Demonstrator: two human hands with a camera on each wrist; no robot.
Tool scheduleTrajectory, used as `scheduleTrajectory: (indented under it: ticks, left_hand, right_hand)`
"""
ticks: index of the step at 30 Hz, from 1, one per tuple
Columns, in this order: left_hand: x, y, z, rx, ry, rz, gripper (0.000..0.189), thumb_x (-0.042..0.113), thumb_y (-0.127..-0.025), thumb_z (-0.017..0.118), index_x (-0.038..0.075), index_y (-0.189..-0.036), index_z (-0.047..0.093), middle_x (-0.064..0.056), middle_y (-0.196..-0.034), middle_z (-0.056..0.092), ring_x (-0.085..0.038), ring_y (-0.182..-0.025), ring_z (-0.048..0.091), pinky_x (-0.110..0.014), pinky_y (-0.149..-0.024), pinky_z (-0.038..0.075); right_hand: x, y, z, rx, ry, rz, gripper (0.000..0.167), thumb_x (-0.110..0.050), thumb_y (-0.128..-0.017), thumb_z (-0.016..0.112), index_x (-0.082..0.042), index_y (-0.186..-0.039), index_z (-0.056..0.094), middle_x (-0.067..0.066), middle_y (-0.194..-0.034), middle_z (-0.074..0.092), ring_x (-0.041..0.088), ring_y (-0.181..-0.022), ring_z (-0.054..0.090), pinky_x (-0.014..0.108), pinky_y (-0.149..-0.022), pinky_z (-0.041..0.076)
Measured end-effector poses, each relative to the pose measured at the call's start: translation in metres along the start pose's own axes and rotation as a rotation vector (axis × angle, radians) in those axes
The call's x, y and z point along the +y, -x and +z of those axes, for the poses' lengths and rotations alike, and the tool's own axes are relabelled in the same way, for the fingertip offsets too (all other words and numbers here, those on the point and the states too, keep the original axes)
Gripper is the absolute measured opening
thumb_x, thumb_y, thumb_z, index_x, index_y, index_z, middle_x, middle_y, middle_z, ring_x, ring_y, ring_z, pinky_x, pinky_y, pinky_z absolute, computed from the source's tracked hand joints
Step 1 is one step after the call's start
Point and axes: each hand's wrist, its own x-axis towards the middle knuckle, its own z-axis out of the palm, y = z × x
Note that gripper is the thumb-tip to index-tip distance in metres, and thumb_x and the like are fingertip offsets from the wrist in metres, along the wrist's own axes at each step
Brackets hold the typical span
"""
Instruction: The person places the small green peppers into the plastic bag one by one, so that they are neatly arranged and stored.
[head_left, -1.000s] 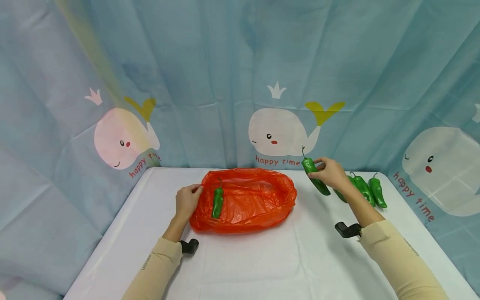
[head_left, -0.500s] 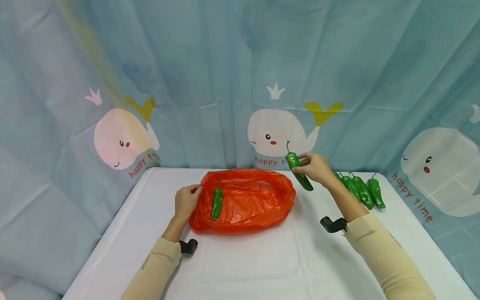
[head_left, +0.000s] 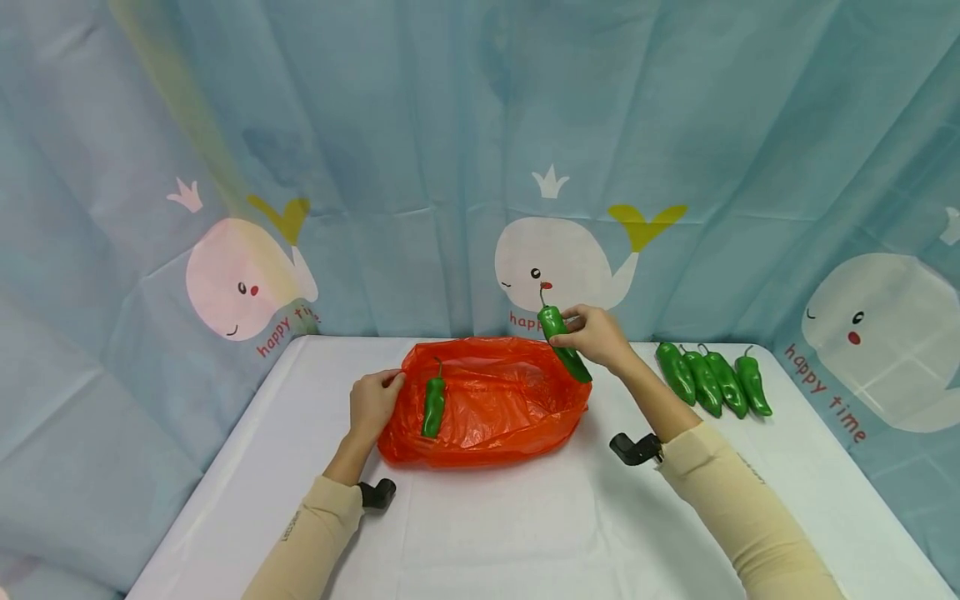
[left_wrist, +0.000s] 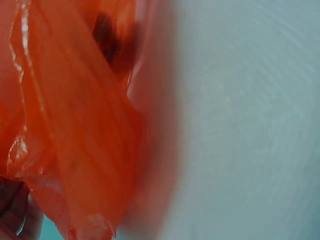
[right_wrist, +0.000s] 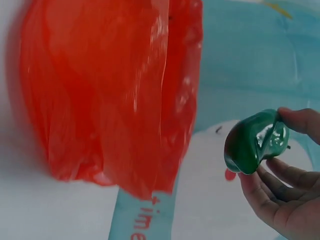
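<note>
My right grip (head_left: 597, 337), just right of centre, is closed to the width of a glossy, long green pepper with a thin stem (head_left: 556, 332), thumb on one side and fingers on the other. It hangs tilted, stem uppermost, in front of the right rear rim of a thin, orange-red plastic bag (head_left: 483, 457) in the middle of the frame; the right wrist view shows the two apart. My left grip (head_left: 375, 404), left of centre, pinches the bag's left rim. Another green pepper (head_left: 433, 408) lies inside, near that end.

To set this one in well, I should hold the left rim steady so the mouth stays wide, clear the right rim, then lower it without dragging the film.

Against half a second ago, my right grip and its pepper have come left, from beside the bag to its right end. Four loose green peppers (head_left: 726, 385) at the right now show unobstructed; the bag hasn't shifted noticeably.
</note>
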Motion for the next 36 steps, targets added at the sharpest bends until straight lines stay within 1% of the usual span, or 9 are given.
scheduleTrajectory:
  ticks: [7,11,13,16,19,23,27,32,36]
  left_hand:
    - [0.000,-0.001,0.001,-0.003,0.005,-0.002,0.030,0.023,-0.096,0.061,0.000,-0.113,0.072,-0.019,-0.107,0.073,-0.035,-0.099,0.068,-0.048,-0.090,0.056]
    - [0.000,-0.001,0.001,0.008,0.006,0.012,0.029,0.022,-0.095,0.062,0.000,-0.111,0.073,-0.019,-0.105,0.074,-0.036,-0.097,0.068,-0.048,-0.089,0.056]
    - [0.001,-0.002,0.001,0.012,0.007,0.019,0.029,0.022,-0.095,0.063,0.000,-0.111,0.073,-0.019,-0.104,0.074,-0.036,-0.097,0.069,-0.048,-0.089,0.056]
    - [0.001,-0.002,0.002,0.014,0.010,0.025,0.028,0.021,-0.095,0.063,0.000,-0.110,0.073,-0.019,-0.104,0.074,-0.036,-0.097,0.069,-0.048,-0.088,0.056]
    - [0.002,-0.002,0.002,0.016,0.005,0.027,0.028,0.022,-0.095,0.062,0.000,-0.110,0.073,-0.019,-0.104,0.074,-0.037,-0.097,0.069,-0.048,-0.088,0.056]
    - [0.001,-0.002,0.003,0.020,0.003,0.026,0.028,0.021,-0.095,0.063,0.000,-0.109,0.073,-0.019,-0.103,0.074,-0.037,-0.097,0.069,-0.049,-0.088,0.056]
    - [0.001,-0.001,0.003,0.015,0.001,0.018,0.028,0.022,-0.095,0.063,0.000,-0.109,0.073,-0.019,-0.103,0.074,-0.036,-0.098,0.068,-0.049,-0.088,0.056]
    - [0.000,-0.002,0.004,0.015,0.001,0.015,0.029,0.022,-0.095,0.063,0.000,-0.109,0.074,-0.019,-0.103,0.074,-0.037,-0.098,0.068,-0.049,-0.089,0.055]
    - [0.000,-0.003,0.003,0.019,0.000,0.029,0.028,0.021,-0.094,0.063,0.000,-0.109,0.074,-0.020,-0.103,0.074,-0.037,-0.097,0.069,-0.049,-0.088,0.055]
  right_hand:
    - [-0.015,0.000,0.018,-0.020,-0.035,0.013,0.057,-0.022,-0.084,0.075,0.001,-0.132,0.054,0.024,-0.116,0.066,0.035,-0.100,0.067,0.045,-0.084,0.059]
    - [-0.023,-0.001,0.027,-0.031,-0.069,0.017,0.057,-0.021,-0.084,0.075,0.001,-0.133,0.054,0.024,-0.118,0.066,0.034,-0.103,0.066,0.044,-0.086,0.058]
    - [-0.026,-0.001,0.032,-0.040,-0.088,0.027,0.058,-0.021,-0.084,0.075,0.000,-0.133,0.053,0.023,-0.117,0.066,0.033,-0.102,0.066,0.043,-0.085,0.058]
    - [-0.030,-0.002,0.041,-0.048,-0.104,0.047,0.057,-0.021,-0.085,0.075,0.000,-0.133,0.054,0.022,-0.115,0.066,0.031,-0.099,0.067,0.041,-0.083,0.059]
    - [-0.032,-0.001,0.051,-0.056,-0.115,0.043,0.055,-0.019,-0.084,0.075,0.001,-0.131,0.054,0.022,-0.112,0.067,0.029,-0.093,0.068,0.039,-0.078,0.060]
    - [-0.036,0.001,0.062,-0.072,-0.132,0.040,0.055,-0.020,-0.084,0.075,0.001,-0.131,0.053,0.022,-0.115,0.065,0.029,-0.094,0.068,0.037,-0.076,0.061]
    - [-0.038,-0.001,0.071,-0.077,-0.144,0.056,0.057,-0.021,-0.083,0.076,-0.001,-0.132,0.054,0.020,-0.114,0.064,0.028,-0.093,0.067,0.036,-0.075,0.060]
    - [-0.043,-0.003,0.082,-0.080,-0.138,0.049,0.056,-0.020,-0.083,0.077,0.000,-0.130,0.055,0.018,-0.109,0.064,0.025,-0.086,0.065,0.032,-0.070,0.059]
    - [-0.046,-0.004,0.091,-0.089,-0.131,0.043,0.055,-0.020,-0.082,0.077,0.000,-0.129,0.055,0.017,-0.103,0.064,0.023,-0.081,0.066,0.030,-0.067,0.058]
